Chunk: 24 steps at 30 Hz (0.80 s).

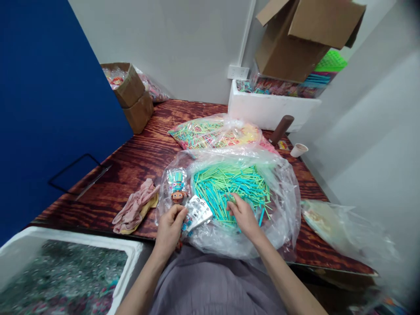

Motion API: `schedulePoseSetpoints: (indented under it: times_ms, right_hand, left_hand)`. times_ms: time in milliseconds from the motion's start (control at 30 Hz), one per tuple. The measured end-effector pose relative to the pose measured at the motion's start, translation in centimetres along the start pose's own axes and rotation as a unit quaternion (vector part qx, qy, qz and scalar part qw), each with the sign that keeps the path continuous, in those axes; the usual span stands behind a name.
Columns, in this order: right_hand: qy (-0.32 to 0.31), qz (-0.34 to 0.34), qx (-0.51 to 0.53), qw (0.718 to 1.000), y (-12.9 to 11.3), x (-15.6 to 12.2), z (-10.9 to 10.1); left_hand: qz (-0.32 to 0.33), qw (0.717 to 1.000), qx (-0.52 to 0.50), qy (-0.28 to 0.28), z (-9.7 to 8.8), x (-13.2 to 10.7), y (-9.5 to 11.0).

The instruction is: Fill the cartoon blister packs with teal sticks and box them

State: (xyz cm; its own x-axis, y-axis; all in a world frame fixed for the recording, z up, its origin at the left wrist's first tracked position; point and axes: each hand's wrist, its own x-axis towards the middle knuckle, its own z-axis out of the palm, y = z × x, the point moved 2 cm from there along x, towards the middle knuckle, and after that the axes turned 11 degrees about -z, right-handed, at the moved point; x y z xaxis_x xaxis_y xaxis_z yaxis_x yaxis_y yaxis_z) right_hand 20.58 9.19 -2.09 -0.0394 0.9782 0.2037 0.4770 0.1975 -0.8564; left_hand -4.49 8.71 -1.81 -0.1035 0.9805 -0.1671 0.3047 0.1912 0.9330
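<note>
My left hand (171, 225) pinches the edge of a small silvery packet (199, 213) with dark printed marks; part of it is hidden by the fingers. Just beyond that hand lies another shiny packet (179, 183), with a cartoon figure and green and blue sticks showing. A large clear plastic bag (285, 197) is spread open around a heap of thin green and blue sticks (229, 183). At the heap's near side, my right hand (243, 214) has its fingers closed on some of these sticks. How many it holds is hidden.
Behind the heap rests a bag of multicoloured sticks (203, 133). Pink cloth gloves (139, 205) lie at left, above a white foam box (134, 258) of small packets. A paper cup (299, 150), a brown cylinder (282, 129) and another plastic bag (331, 223) are at right.
</note>
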Motion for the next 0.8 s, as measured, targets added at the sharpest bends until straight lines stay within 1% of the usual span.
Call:
schedulePoseSetpoints:
  times_ms: [67,133,200,267,367,433,500,567,600,633,700,733,767,800]
  right_hand:
    - [0.002,-0.004,-0.062,0.998,0.4,0.8,0.3]
    - [0.001,-0.028,-0.143,0.989,0.7,1.1,0.5]
    - [0.004,-0.058,-0.227,0.972,0.8,1.1,0.4]
    - [0.006,-0.084,-0.292,0.953,0.8,0.9,0.1]
    - [0.011,-0.105,-0.339,0.935,0.5,0.7,-0.5]
    - [0.023,-0.114,-0.345,0.931,0.1,0.7,-1.0]
    - [0.037,-0.119,-0.335,0.934,-0.3,0.8,-1.4]
    - [0.054,-0.112,-0.301,0.946,-0.7,0.9,-1.8]
    - [0.066,-0.1,-0.266,0.956,-0.9,0.9,-2.0]
    - [0.079,-0.079,-0.216,0.97,-1.0,1.0,-2.2]
    - [0.106,-0.013,-0.063,0.992,-1.4,1.0,-2.5]
    - [0.12,0.023,0.035,0.992,-1.7,1.0,-2.5]
    - [0.128,0.056,0.139,0.98,-2.0,1.0,-2.5]
    - [0.131,0.08,0.239,0.959,-2.5,1.0,-2.4]
  left_hand:
    - [-0.001,1.0,0.004,0.007,-0.1,-0.3,0.1]
    - [0.001,1.0,-0.003,0.002,-0.1,-0.6,0.2]
    - [-0.003,1.0,-0.028,-0.014,-0.1,-0.8,0.2]
    - [-0.022,0.997,-0.064,-0.028,0.0,-1.0,0.2]
    - [-0.06,0.991,-0.109,-0.043,0.2,-1.2,0.4]
    - [-0.074,0.987,-0.132,-0.052,0.5,-1.5,0.9]
    - [-0.073,0.985,-0.146,-0.062,0.7,-1.9,1.6]
    - [-0.06,0.985,-0.137,-0.084,0.8,-2.4,2.5]
    - [-0.049,0.987,-0.123,-0.095,0.9,-2.7,3.0]
    - [-0.037,0.989,-0.103,-0.101,0.9,-2.9,3.4]
    - [-0.011,0.992,-0.066,-0.103,1.0,-3.4,4.0]
    - [0.003,0.993,-0.053,-0.101,1.2,-3.6,4.2]
    - [0.019,0.994,-0.045,-0.102,1.3,-3.7,4.4]
    - [0.034,0.993,-0.041,-0.107,1.6,-3.8,4.4]
